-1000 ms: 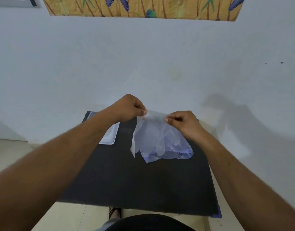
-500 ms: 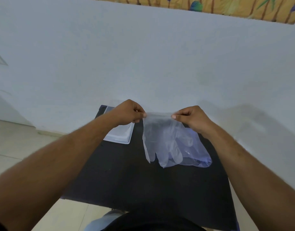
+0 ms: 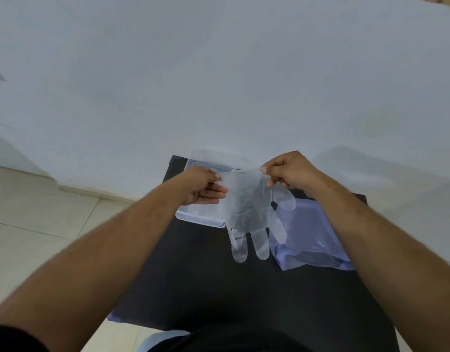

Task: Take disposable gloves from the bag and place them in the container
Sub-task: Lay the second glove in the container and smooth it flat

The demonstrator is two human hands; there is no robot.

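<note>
A person holds a clear disposable glove [image 3: 246, 212] stretched between both hands above a black desk [image 3: 219, 288] set against a pale wall [image 3: 219, 72]. The left hand [image 3: 202, 185] pinches one side of the glove's cuff between thumb and forefinger, its other fingers extended beneath; the right hand [image 3: 288, 171] pinches the opposite side, fingers curled. The glove hangs open end up, its fingers pointing down toward the person, the tips dangling over the middle of the desk. Behind the left hand, at the desk's far left corner, sits a shallow clear plastic container [image 3: 201, 215], its near edge showing just beside the hanging glove. A bluish plastic bag [image 3: 310, 240] lies flat along the desk's right side, under the right forearm, with its contents hard to make out through the film. Pale floor tiles [image 3: 41, 224] show to the left of the desk.
</note>
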